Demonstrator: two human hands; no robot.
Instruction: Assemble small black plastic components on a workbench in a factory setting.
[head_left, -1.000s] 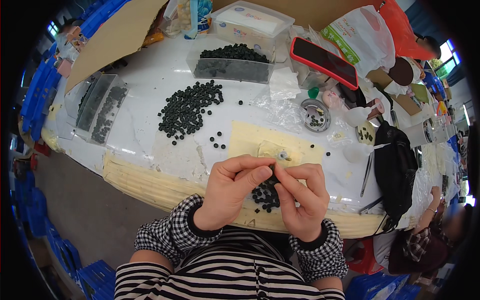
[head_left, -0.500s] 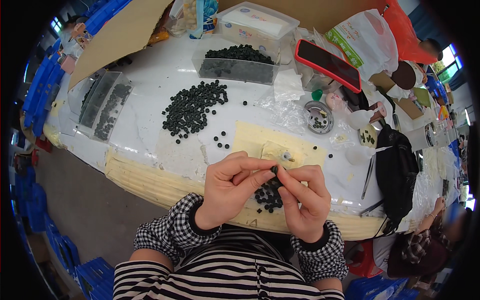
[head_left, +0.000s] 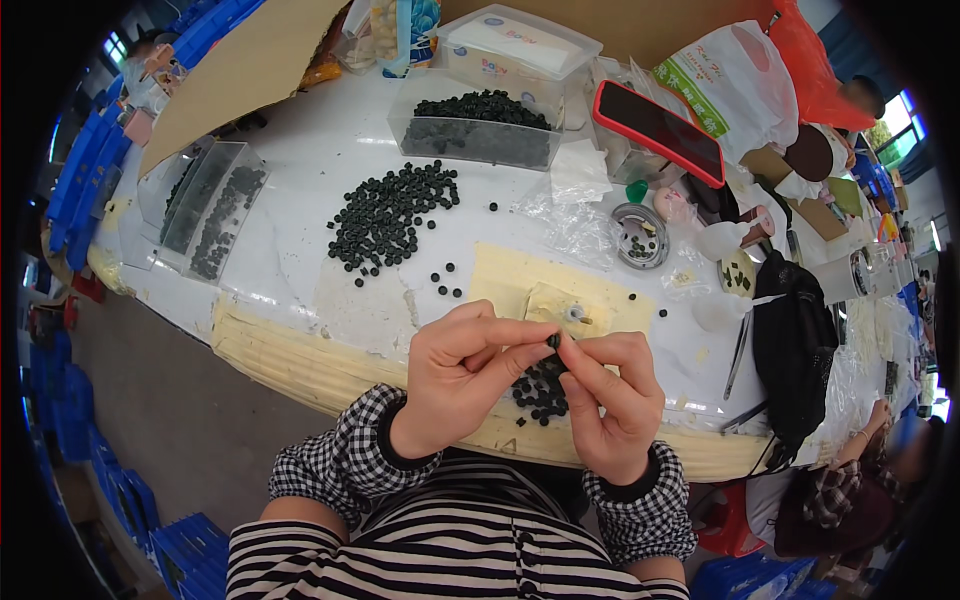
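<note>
Between the fingertips of my left hand [head_left: 470, 375] and my right hand [head_left: 615, 395] is a small round black part [head_left: 553, 341]. The left thumb and forefinger pinch it from one side; the right fingertips press against it from the other. Just below, partly hidden by my fingers, lies a small heap of black parts [head_left: 541, 398] near the table edge. Beyond my hands sits a small fixture with a grey knob [head_left: 574, 314] on a yellowish pad [head_left: 500, 268]. A larger pile of black round parts [head_left: 392, 215] spreads over the white table to the left.
A clear bin [head_left: 475, 140] of black parts stands at the back, with a divided clear box [head_left: 222, 215] at far left. A red-cased phone [head_left: 658, 132] leans at back right. Tweezers [head_left: 737, 355] and a black bag [head_left: 787, 350] lie on the right. Yellow padding [head_left: 290, 350] lines the front edge.
Both hands stay in nearly the same place, still around the small black part, which appears slightly turned between the fingertips. The whole view has shifted very slightly.
</note>
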